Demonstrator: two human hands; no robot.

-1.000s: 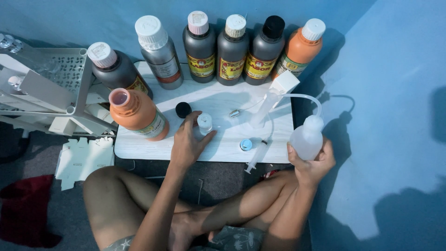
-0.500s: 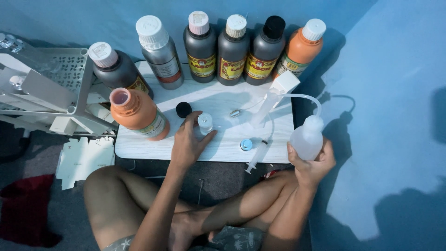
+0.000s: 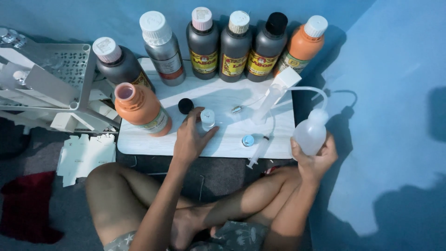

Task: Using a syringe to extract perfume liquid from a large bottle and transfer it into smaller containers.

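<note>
1. The left hand (image 3: 190, 139) rests on the desk (image 3: 223, 142) with its fingers curled around a small clear vial (image 3: 207, 119), which stands upright near the middle of the desk.
2. The right hand (image 3: 316, 160) is clenched around the base of a cloudy squeeze bottle (image 3: 310, 132), held just off the desk's right edge; its thin bent spout arches back towards the desk.
3. Just beside the vial lies a small black cap (image 3: 186, 106), and an open orange bottle (image 3: 141, 109) stands to the left of that.
4. A blue cap (image 3: 248, 140) and a syringe (image 3: 259, 151) lie between the two hands, the syringe poking over the front edge.
5. Six capped bottles line the back by the blue wall, the rightmost orange (image 3: 302, 44).
6. A white rack (image 3: 51, 79) sits left of the desk.
</note>
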